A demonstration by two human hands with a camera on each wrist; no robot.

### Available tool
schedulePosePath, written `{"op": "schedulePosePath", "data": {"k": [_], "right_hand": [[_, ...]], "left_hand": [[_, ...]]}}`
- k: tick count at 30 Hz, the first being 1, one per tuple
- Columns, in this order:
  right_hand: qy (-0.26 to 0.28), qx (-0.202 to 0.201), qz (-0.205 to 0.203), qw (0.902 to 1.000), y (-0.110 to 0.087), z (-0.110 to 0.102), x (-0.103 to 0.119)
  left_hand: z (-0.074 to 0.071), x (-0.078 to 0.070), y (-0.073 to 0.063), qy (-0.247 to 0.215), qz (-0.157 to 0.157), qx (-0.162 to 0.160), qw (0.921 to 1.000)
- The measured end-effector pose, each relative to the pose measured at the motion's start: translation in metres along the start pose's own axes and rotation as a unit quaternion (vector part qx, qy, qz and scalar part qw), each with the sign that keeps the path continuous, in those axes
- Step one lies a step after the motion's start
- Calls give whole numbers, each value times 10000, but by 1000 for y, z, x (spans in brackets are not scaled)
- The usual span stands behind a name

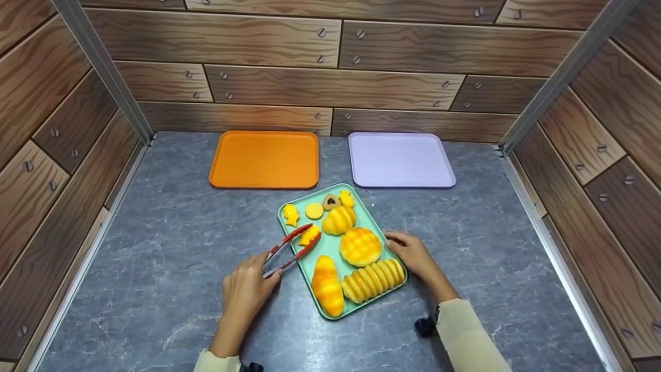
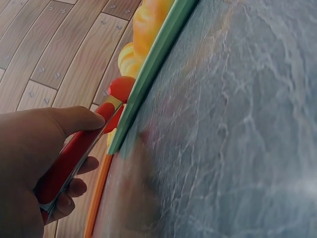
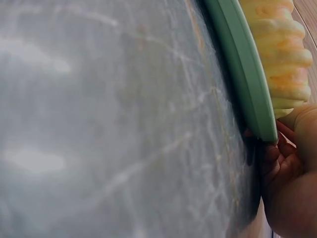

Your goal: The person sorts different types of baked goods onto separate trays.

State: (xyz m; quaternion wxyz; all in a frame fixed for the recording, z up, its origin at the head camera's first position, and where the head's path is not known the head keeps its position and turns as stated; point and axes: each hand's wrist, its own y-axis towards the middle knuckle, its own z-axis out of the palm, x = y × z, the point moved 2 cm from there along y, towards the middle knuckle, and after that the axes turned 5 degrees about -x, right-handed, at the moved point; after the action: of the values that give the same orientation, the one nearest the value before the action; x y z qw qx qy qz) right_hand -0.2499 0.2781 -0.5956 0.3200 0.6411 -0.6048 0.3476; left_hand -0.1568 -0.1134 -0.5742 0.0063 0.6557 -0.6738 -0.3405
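My left hand (image 1: pixel 245 289) grips a pair of red-tipped tongs (image 1: pixel 308 249), thumb on one arm in the left wrist view. The tong tips stand either side of a yellow fish-shaped piece (image 1: pixel 310 235) on the green tray (image 1: pixel 305 266). At the tray's right edge, my right hand (image 1: pixel 413 253) holds the rim, its fingers curled at the edge in the right wrist view. The tray also bears a long bread roll (image 1: pixel 327 287), a ridged loaf (image 1: pixel 374 280), a round bun (image 1: pixel 360 247), a striped croissant (image 1: pixel 339 220), a round cracker (image 1: pixel 314 211) and a heart-centred cookie (image 1: pixel 330 202).
An orange tray (image 1: pixel 264 159) lies at the back left, and a lilac tray (image 1: pixel 402 160) at the back right. Two more yellow fish-shaped pieces sit on the green tray's far side. Wood-patterned panels (image 1: pixel 335 85) enclose the grey marbled table (image 1: pixel 155 248).
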Motion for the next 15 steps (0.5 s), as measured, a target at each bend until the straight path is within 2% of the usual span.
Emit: {"op": "schedulePosePath", "data": {"k": [6, 15], "right_hand": [[59, -21, -57, 10000, 0, 0, -2], [60, -36, 18, 10000, 1, 1, -4]], "left_hand": [[-3, 0, 2, -68, -156, 124, 9998], [-7, -6, 13, -305, -263, 82, 9992]]}}
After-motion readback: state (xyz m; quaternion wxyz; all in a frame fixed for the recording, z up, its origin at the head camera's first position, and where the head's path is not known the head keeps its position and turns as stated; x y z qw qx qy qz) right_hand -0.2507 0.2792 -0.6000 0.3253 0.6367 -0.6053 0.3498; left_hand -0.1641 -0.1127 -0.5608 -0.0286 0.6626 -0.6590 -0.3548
